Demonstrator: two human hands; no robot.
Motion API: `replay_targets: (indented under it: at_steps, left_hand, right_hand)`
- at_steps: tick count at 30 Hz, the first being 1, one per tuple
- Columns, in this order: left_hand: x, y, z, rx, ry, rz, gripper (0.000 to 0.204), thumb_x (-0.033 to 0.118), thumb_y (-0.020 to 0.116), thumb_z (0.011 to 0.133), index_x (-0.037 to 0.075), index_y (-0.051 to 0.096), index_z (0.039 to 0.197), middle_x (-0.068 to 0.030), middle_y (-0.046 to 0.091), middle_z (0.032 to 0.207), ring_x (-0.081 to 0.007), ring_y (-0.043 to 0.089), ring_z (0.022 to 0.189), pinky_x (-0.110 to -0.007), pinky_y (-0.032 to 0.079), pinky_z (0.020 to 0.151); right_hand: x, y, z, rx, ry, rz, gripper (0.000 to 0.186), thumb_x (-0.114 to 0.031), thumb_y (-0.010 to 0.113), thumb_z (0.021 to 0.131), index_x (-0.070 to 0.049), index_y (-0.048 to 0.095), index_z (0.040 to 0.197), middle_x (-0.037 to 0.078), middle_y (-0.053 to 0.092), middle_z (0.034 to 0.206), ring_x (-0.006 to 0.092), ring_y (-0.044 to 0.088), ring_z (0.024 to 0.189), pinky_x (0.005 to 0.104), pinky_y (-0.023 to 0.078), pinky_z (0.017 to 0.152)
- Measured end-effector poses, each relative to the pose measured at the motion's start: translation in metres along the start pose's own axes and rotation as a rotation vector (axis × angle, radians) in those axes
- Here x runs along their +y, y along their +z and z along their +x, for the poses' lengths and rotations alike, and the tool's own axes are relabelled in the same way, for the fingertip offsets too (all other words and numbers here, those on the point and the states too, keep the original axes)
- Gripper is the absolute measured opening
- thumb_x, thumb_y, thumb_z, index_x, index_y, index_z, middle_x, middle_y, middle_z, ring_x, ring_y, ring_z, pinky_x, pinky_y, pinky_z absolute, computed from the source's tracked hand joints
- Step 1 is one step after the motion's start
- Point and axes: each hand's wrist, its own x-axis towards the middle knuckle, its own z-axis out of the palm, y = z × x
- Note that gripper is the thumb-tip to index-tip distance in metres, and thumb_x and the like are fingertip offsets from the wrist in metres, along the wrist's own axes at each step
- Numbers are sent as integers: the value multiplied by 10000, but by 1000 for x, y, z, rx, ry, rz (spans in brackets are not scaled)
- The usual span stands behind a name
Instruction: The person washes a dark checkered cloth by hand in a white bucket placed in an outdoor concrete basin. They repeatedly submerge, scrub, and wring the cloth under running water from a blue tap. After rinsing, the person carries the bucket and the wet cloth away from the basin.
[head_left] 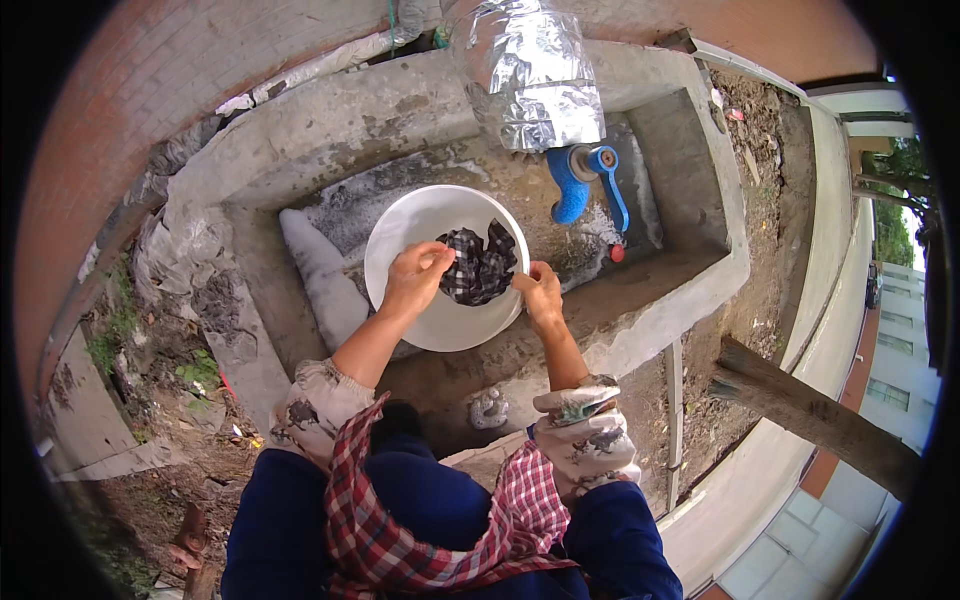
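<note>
A black-and-white checked cloth [478, 268] is crumpled between my hands, above the inside of a round white basin [388, 232]. At the cloth's left edge, the thumb and fingers of my left hand [412, 278] are pinched together on it. My right hand [541, 295], by the basin's right rim, has its fingers closed at the cloth's right edge. The basin stands inside a rough concrete sink [690, 150]. Right of it, a blue tap [570, 195] with a blue lever sticks out from a foil-wrapped column [540, 85].
White foam [322, 275] lies along the sink's left side. A small red round thing [617, 253] is near the right wall. A pale lump [489, 409] sits at the front edge. Beyond the sink, a wooden post [810, 410] rises at the right and a brick wall [200, 80] stands behind.
</note>
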Motion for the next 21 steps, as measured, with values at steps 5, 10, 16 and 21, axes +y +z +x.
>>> replay_targets:
  at_steps: [5, 10, 16, 21]
  left_hand:
    - [142, -24, -22, 450, 1174, 334, 330, 91, 668, 717, 7, 539, 1009, -120, 512, 1116, -243, 513, 965, -336, 433, 767]
    - [218, 6, -17, 16, 1657, 672, 407, 242, 701, 636, 24, 586, 960, -57, 565, 947, -210, 532, 838, -300, 410, 694]
    - [233, 23, -10, 9, 1697, 669, 233, 167, 729, 580, 60, 583, 726, -31, 472, 701, -184, 477, 620, -284, 366, 554]
    - [229, 37, -13, 309, 1663, 732, 218, 119, 741, 564, 59, 539, 623, -27, 431, 653, -184, 458, 578, -300, 355, 521]
  right_hand:
    - [44, 13, 20, -105, 111, 202, 291, -133, 608, 593, 8, 555, 842, 40, 549, 686, 118, 496, 564, 256, 414, 516]
    - [52, 0, 29, -76, 181, 210, 287, -127, 591, 596, 13, 586, 846, 64, 584, 685, 142, 550, 577, 268, 465, 533]
    - [75, -20, 39, -52, 208, 19, 245, -159, 570, 644, -11, 593, 837, 31, 567, 728, 132, 528, 625, 253, 462, 615]
    - [31, 7, 23, 331, -91, 231, 243, -208, 566, 769, -14, 583, 914, 27, 568, 760, 102, 516, 652, 227, 432, 614]
